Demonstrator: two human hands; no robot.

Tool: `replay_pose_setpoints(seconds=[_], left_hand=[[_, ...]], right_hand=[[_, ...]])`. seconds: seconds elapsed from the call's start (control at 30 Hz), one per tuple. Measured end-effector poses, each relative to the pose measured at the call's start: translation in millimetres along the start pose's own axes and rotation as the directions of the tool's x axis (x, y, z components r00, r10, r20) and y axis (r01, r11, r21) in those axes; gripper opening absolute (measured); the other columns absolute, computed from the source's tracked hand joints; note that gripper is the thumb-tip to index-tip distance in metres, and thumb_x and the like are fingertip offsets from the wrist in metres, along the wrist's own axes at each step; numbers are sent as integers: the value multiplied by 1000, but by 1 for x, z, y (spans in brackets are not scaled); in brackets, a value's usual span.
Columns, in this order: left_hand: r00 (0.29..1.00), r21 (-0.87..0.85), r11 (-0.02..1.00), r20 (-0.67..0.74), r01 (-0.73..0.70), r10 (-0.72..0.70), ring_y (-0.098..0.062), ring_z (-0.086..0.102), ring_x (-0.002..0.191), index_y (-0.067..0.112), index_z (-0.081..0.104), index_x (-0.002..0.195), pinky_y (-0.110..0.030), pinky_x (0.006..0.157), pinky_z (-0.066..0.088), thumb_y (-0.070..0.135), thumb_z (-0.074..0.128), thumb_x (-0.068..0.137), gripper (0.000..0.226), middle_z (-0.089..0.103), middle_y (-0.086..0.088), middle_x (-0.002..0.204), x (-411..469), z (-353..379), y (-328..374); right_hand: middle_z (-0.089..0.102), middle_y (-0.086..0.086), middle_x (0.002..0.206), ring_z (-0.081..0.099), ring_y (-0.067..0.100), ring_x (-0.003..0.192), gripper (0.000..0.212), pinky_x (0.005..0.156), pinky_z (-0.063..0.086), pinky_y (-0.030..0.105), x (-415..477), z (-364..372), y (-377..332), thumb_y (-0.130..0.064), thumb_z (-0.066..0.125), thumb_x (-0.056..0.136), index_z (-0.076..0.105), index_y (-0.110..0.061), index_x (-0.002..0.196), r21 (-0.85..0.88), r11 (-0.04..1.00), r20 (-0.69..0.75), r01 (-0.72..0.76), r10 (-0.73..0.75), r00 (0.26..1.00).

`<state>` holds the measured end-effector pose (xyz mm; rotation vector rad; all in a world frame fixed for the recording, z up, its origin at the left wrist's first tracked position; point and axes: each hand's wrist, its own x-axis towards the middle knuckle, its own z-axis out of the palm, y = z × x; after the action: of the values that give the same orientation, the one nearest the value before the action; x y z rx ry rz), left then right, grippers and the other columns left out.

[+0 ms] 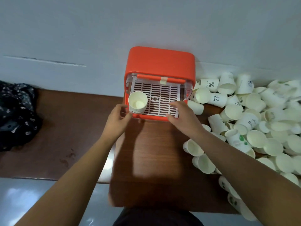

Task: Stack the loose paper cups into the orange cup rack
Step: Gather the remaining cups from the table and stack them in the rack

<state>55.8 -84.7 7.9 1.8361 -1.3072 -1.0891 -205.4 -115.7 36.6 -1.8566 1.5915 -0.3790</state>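
Rack: orange cup rack (160, 62) stands at back of tabletop (146, 152), up against wall (146, 22), open side twd the person.
Tray: white slotted tray (162, 95) lies inside rack, under a clear cover w/ an orange bar.
Cup in rack: one paper cup (138, 102), upright, mouth up, on tray's front-left corner.
Loose cups: big pile of loose cups (254, 121) on tabletop just right of rack, mostly tipped over, some w/ panda or % prints; nearest ones touch rack's right side.
L hand: L hand (118, 116) at rack's front-left corner, just beside the cup; fingers (124, 106) curled round the corner, thumb on front rim, so grasping the rack.
R hand: R hand (180, 114) at front-right corner; fingers (173, 104) reach over tray's edge, thumb on front rim, grasping that corner too.
Left side: dark cloth (14, 115) w/ small pale print, bunched at tabletop's far left, well apart from rack.
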Motion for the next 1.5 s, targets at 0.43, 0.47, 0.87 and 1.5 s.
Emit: replay_pose_setpoints(seconds=[0.43,0.47,0.87,1.5], left_hand=[[726,159,952,682,-261,85,-15,40,138,25,36,151,-33,116,33,56,77,64,101,42,0,149,-51,161,17],[711,164,937,694,-309,114,-16,36,140,23,31,153,-31,116,31,54,77,64,105,39,-1,152,-53,170,21],[842,190,916,492,-352,222,-11,51,122,26,48,141,-35,104,44,36,85,73,78,55,7,132,-65,187,21],[997,31,999,63,-41,39,-6,56,113,36,54,128,-13,84,48,34,82,79,56,57,15,125,-81,108,22]], right_hand=[[46,-1,140,43,15,131,59,108,36,33,-83,-63,120,-33,72,85,49,-19,138,-192,980,267,-44,95,959],[46,0,139,44,16,130,57,107,38,36,-86,-60,124,-31,70,86,50,-18,138,-190,981,259,-47,96,961],[52,12,128,52,26,116,50,97,44,38,-26,-62,135,-24,65,88,53,-6,132,-217,976,27,2,4,1000],[62,12,103,60,30,93,46,77,42,38,16,-29,132,-31,75,77,55,-7,111,-588,805,0,74,-92,996]])
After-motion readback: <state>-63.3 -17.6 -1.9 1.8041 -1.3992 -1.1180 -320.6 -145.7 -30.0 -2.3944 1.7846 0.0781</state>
